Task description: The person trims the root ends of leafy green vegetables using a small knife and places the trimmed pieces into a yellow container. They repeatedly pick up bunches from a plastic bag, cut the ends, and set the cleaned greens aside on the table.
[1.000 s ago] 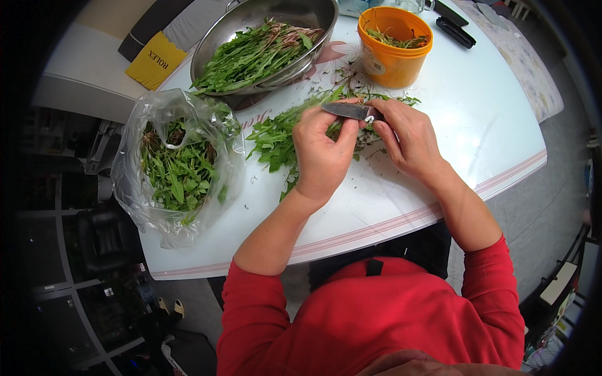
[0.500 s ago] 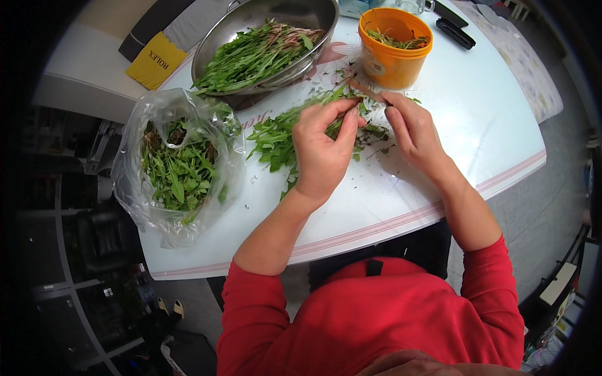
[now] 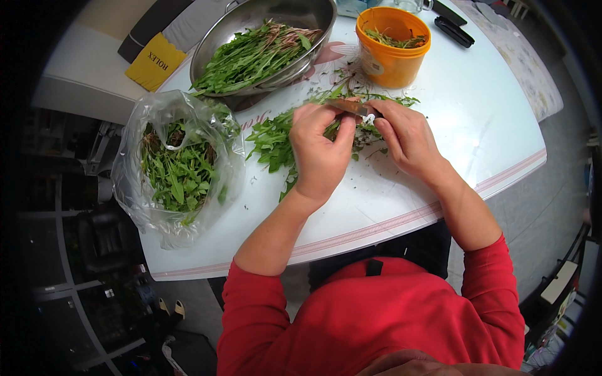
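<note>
I see a leafy green stem (image 3: 326,125) pinched in the curled fingers of my left hand (image 3: 320,147), held just above the loose pile of greens (image 3: 276,138) on the white table (image 3: 476,125). My right hand (image 3: 407,138) is closed around a small knife (image 3: 350,106), its blade laid against the stem. Beyond them sit a steel bowl (image 3: 313,37) of greens and an orange tub (image 3: 390,47); a clear plastic bag (image 3: 179,169) of greens lies to the left
</note>
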A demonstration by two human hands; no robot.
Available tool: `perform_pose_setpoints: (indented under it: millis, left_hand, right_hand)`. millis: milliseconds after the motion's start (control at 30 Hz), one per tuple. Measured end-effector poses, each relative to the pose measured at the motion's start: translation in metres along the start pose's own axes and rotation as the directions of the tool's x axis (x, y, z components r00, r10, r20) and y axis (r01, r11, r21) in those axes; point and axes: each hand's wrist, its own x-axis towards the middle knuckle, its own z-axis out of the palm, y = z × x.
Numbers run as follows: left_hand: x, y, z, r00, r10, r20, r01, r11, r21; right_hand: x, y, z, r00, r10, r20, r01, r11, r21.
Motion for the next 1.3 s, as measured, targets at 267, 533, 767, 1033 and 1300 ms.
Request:
perform_pose_setpoints:
  millis: [267,533,767,1033,1300]
  left_hand:
    - [0.002,0.010,-0.003,1.000,-0.009,0.013,0.008,0.999,0.040]
    - [0.003,0.002,0.000,0.998,0.048,-0.031,-0.048,0.999,0.014]
    - [0.001,0.002,-0.002,0.999,0.049,-0.014,-0.048,0.997,0.054]
    - [0.004,0.011,-0.004,0.999,0.053,-0.015,-0.051,0.996,0.073]
    - [0.006,0.007,-0.005,0.998,0.038,0.055,-0.043,0.995,0.087]
  right_hand:
    - [-0.001,0.005,-0.004,0.989,0.142,-0.034,-0.140,0.988,0.065]
    - [-0.001,0.000,0.002,0.999,-0.034,0.012,0.034,0.999,0.030]
    - [-0.001,-0.004,-0.001,0.994,0.051,0.092,-0.052,0.999,0.014]
    - [0.000,0.003,-0.001,0.978,0.208,-0.007,-0.206,0.970,0.127]
    - [-0.003,0.005,0.003,0.983,0.177,-0.037,-0.171,0.977,0.131]
